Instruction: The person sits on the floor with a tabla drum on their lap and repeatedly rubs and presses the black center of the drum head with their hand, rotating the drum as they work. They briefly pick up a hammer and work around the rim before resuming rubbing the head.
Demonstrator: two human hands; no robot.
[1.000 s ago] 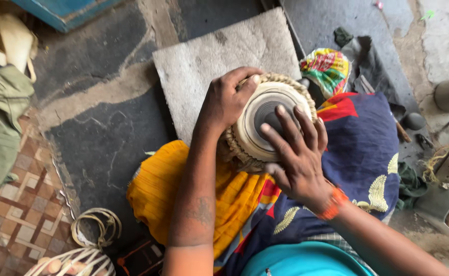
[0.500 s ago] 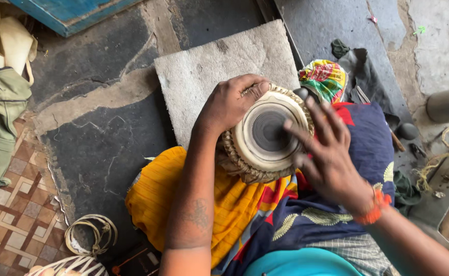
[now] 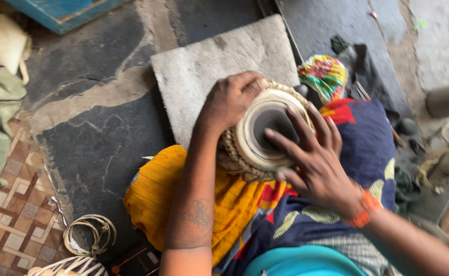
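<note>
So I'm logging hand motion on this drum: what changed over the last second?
The right hand lifted off the drumhead half a second ago and is now back with its fingers spread on the dark centre of the drum. The left hand stayed clasped on the drum's far rim; the drum stayed in the lap.

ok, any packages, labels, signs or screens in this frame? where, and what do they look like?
None visible: only a drum held by the left hand and right hand, a grey stone slab, patterned cloth and a cord coil on the floor.
</note>
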